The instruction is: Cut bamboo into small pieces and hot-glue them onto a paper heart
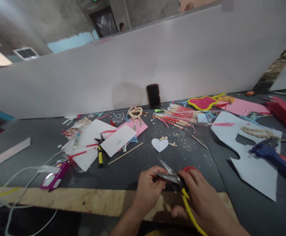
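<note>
My right hand [203,195] grips a pair of scissors [170,177] with red and yellow handles. Their blades stand apart and point toward my left hand [147,186]. The fingers of that hand are pinched together beside the lower blade. Whatever they hold is too small or too hidden to make out. Just beyond the blades, a white paper heart [159,146] with a centre crease lies on the dark table. Small pale beads [172,144] are scattered at its upper right edge, a few of them touching it.
On the left lie yellow-handled pliers [100,155], a white card [118,141], a thin stick [125,153] and a purple box [55,176] near white cables. A phone [153,95] leans on the white partition [88,78]. A blue glue gun [273,155] rests on cut white paper [256,175] at right.
</note>
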Demonstrator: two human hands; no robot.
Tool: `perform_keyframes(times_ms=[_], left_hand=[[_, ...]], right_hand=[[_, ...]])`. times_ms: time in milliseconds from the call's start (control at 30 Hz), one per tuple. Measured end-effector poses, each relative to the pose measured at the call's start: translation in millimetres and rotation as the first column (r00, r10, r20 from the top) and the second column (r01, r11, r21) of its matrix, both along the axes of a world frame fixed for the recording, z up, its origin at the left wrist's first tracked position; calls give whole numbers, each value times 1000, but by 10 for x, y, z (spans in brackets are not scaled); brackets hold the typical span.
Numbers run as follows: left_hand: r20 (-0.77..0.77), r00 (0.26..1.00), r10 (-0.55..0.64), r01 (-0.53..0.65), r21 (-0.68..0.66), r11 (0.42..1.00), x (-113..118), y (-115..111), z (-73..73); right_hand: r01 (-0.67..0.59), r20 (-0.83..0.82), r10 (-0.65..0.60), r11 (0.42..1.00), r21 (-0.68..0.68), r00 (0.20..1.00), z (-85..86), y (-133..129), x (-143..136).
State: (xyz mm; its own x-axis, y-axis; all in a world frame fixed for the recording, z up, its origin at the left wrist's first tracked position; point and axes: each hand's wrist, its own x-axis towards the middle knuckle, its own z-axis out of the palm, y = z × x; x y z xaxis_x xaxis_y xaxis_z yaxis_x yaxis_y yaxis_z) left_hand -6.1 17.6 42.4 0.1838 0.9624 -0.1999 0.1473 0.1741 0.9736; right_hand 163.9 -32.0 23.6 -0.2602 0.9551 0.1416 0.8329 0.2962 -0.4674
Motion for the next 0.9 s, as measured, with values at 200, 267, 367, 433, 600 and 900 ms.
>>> perform_keyframes(times_ms=[200,267,367,433,600,900], left_hand=[[31,998,-58,60,-42,997,-28,26,30],[38,997,-68,69,-43,997,-32,25,43],[41,999,-36,38,-59,998,-27,17,44],[52,999,-12,15,-65,998,-23,14,27],[82,997,11,-5,-68,998,-15,9,-43],[-13,1000,22,-21,74,997,-17,-12,-139]], right_hand=[[-57,139,35,986,157,990,-8,13,6],[-68,184,27,973,220,983,3,25,4],[-91,209,30,954,287,977,33,59,3],[-100,213,35,948,301,977,46,84,5],[-97,239,33,960,263,971,25,122,16],[-84,213,35,970,229,976,-20,119,9]])
